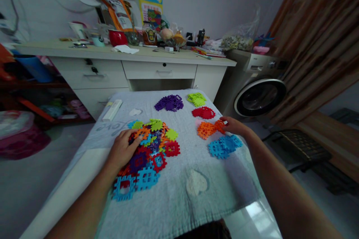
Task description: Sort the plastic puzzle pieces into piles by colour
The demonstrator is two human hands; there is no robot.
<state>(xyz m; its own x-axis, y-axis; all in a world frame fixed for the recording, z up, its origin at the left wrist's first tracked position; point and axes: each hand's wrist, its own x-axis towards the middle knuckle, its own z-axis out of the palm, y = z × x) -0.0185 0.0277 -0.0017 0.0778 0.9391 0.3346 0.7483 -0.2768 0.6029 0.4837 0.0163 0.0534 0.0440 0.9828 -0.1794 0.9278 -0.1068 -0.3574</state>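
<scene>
A mixed heap of notched plastic building blocks in several colours lies on the left of the cloth-covered table. At the heap's left side is my left hand, its thumb and fingers closed on an orange building block. Across the table, my right hand pinches another orange building block at the right edge of the orange pile. Behind that pile are a red pile and a lime green pile. A blue pile lies nearer me. Purple blocks are grouped at the far middle.
A white oblong box sits at the table's far left. Beyond stands a long counter with drawers, loaded with jars, a red pot and papers. A washing machine is at the right, with a dark woven stool nearer.
</scene>
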